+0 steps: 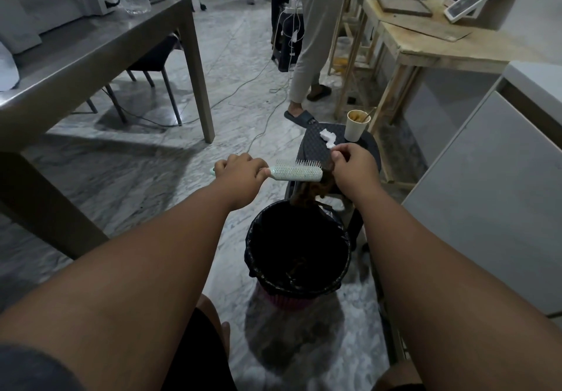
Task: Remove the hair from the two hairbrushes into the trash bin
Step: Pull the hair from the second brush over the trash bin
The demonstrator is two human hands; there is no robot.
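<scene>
My left hand [240,173] grips the handle of a pale green hairbrush [296,173], held level with its bristles pointing up and away. At the brush's tip my right hand [354,165] pinches a clump of brown hair [313,191], which hangs down from the brush head. Directly below stands a trash bin [299,287] lined with a black bag, with some brown hair lying inside. Only one hairbrush is in sight.
A dark stool [316,141] behind the bin carries a paper cup [356,124] and a crumpled white tissue [327,136]. A grey table [91,53] stands at the left, a wooden bench [425,47] and white cabinet [486,193] at the right. A person's legs [310,56] and floor cables lie ahead.
</scene>
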